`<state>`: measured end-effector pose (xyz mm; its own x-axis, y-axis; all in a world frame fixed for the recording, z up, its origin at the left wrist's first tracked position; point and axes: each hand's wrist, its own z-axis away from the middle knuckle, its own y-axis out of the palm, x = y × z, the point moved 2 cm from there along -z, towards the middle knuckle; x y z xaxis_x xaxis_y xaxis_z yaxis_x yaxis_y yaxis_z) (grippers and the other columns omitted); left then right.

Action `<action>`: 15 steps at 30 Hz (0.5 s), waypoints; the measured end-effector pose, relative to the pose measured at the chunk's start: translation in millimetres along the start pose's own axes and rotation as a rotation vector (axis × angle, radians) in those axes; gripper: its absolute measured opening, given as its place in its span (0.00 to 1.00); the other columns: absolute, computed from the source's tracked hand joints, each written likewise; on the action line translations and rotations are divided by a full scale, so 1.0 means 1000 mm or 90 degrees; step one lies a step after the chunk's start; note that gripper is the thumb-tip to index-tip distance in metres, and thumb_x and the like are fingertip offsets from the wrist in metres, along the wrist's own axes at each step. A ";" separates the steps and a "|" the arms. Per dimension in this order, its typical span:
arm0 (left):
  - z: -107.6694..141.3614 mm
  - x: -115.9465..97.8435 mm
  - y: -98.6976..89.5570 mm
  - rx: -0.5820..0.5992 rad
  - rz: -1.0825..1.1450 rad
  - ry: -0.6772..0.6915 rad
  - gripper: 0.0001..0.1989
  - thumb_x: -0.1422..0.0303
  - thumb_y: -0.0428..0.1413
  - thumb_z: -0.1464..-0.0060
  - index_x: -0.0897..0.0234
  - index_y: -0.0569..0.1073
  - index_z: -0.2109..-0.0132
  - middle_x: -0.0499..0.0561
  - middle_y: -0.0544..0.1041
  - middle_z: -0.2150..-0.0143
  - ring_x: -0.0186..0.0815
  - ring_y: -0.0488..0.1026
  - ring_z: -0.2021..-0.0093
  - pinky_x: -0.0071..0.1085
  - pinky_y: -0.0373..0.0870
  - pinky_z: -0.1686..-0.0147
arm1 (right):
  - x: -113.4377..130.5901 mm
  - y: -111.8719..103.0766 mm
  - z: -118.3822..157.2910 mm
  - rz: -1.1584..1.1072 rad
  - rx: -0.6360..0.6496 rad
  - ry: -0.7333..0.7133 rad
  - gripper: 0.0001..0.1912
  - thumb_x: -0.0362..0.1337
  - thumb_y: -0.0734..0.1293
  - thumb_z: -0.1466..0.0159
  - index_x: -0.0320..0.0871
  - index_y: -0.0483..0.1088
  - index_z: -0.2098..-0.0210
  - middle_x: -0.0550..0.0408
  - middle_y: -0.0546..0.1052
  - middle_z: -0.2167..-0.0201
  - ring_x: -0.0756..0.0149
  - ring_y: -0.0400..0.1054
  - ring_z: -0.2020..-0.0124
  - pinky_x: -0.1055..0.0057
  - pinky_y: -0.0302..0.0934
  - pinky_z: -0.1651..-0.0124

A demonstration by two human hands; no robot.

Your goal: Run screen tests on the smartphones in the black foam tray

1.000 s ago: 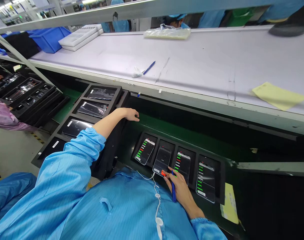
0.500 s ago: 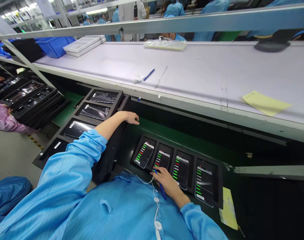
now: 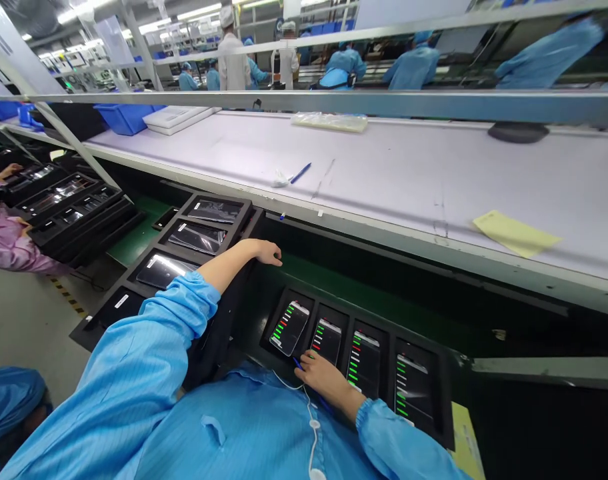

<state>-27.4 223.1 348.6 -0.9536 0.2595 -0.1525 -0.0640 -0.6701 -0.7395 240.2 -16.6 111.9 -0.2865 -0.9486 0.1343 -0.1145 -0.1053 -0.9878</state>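
My left hand (image 3: 270, 253) rests at the right edge of a stack of black trays, fingers loosely bent, apart and empty. Several dark-screened phones lie in the top tray (image 3: 181, 221), among them one phone (image 3: 215, 211) at the far end. My right hand (image 3: 324, 377) is closed around a blue pen (image 3: 297, 364), beside the near edge of a second black tray (image 3: 391, 339). In that tray several phones show lit screens with green, red and white lines. The leftmost phone (image 3: 289, 329) is tilted in its slot; my fingers partly cover the phone (image 3: 327, 339) beside it.
A white shelf (image 3: 394, 167) runs above the green bench, bearing a pen (image 3: 301, 173), a yellow sheet (image 3: 515, 233), a bagged packet (image 3: 329, 122) and a blue bin (image 3: 124, 119). A metal bar (image 3: 544, 367) juts in at right. A person in pink (image 3: 14, 243) sits at left.
The view has tilted up a little, so the bench sits lower in it. My right hand has shifted slightly left along the lit tray with the pen; my left hand stays at the tray stack.
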 end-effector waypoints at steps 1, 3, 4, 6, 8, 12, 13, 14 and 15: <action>0.000 -0.001 0.000 0.002 0.005 -0.002 0.34 0.47 0.55 0.35 0.51 0.73 0.27 0.53 0.79 0.31 0.51 0.75 0.31 0.41 0.72 0.33 | 0.000 0.001 -0.002 0.008 0.017 -0.005 0.09 0.24 0.71 0.33 0.45 0.79 0.62 0.52 0.82 0.70 0.58 0.75 0.60 0.62 0.66 0.46; 0.000 -0.002 0.001 0.005 0.015 -0.004 0.33 0.48 0.55 0.34 0.50 0.74 0.27 0.53 0.79 0.31 0.51 0.75 0.31 0.40 0.73 0.33 | -0.001 0.005 -0.004 0.015 0.054 -0.004 0.08 0.25 0.72 0.33 0.46 0.79 0.62 0.54 0.81 0.72 0.58 0.75 0.62 0.62 0.65 0.47; -0.001 -0.002 0.002 0.005 0.017 -0.003 0.32 0.48 0.56 0.34 0.51 0.74 0.27 0.53 0.79 0.31 0.51 0.76 0.31 0.40 0.73 0.33 | -0.001 0.007 -0.003 0.019 0.069 -0.005 0.08 0.26 0.72 0.33 0.46 0.79 0.63 0.54 0.81 0.72 0.58 0.75 0.63 0.62 0.65 0.47; -0.003 -0.003 0.003 0.000 0.017 -0.001 0.32 0.49 0.56 0.35 0.52 0.75 0.28 0.55 0.77 0.30 0.52 0.76 0.31 0.40 0.73 0.33 | -0.002 0.011 -0.002 0.037 0.089 -0.021 0.08 0.26 0.72 0.33 0.47 0.79 0.63 0.56 0.81 0.72 0.59 0.75 0.63 0.62 0.65 0.47; -0.006 -0.003 0.005 -0.009 0.013 -0.004 0.32 0.49 0.58 0.35 0.53 0.76 0.28 0.57 0.75 0.28 0.55 0.75 0.31 0.43 0.73 0.33 | -0.005 0.014 0.000 0.058 0.104 -0.060 0.07 0.27 0.73 0.33 0.47 0.78 0.63 0.57 0.81 0.73 0.60 0.75 0.64 0.63 0.65 0.46; -0.015 -0.001 0.009 -0.034 0.032 -0.016 0.30 0.51 0.60 0.36 0.57 0.79 0.31 0.61 0.76 0.29 0.59 0.76 0.32 0.49 0.73 0.31 | -0.014 0.016 0.003 0.084 0.125 -0.158 0.08 0.28 0.72 0.32 0.48 0.77 0.65 0.60 0.79 0.75 0.63 0.72 0.69 0.64 0.65 0.47; -0.017 0.000 0.010 -0.036 0.038 -0.014 0.30 0.52 0.60 0.36 0.57 0.80 0.32 0.61 0.77 0.30 0.60 0.76 0.32 0.50 0.73 0.31 | -0.016 0.016 0.003 0.092 0.125 -0.188 0.08 0.28 0.72 0.32 0.47 0.76 0.66 0.60 0.79 0.75 0.64 0.72 0.70 0.64 0.65 0.47; -0.019 0.001 0.011 -0.035 0.045 -0.009 0.29 0.52 0.61 0.36 0.57 0.81 0.33 0.61 0.77 0.31 0.60 0.77 0.33 0.50 0.73 0.31 | -0.017 0.016 0.004 0.100 0.121 -0.216 0.08 0.29 0.72 0.31 0.47 0.76 0.66 0.60 0.79 0.76 0.64 0.71 0.70 0.64 0.65 0.48; -0.022 0.001 0.012 -0.033 0.050 -0.006 0.29 0.53 0.61 0.36 0.56 0.81 0.33 0.61 0.78 0.31 0.60 0.77 0.34 0.51 0.73 0.32 | -0.019 0.016 0.005 0.107 0.114 -0.240 0.07 0.29 0.73 0.31 0.47 0.76 0.66 0.60 0.78 0.76 0.64 0.71 0.71 0.64 0.65 0.47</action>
<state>-23.0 230.6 325.3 -0.9577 0.2007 -0.2062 0.0268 -0.6514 -0.7582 248.2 -1.9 93.5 0.0829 -0.9960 -0.0337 0.0800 0.0404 -0.9960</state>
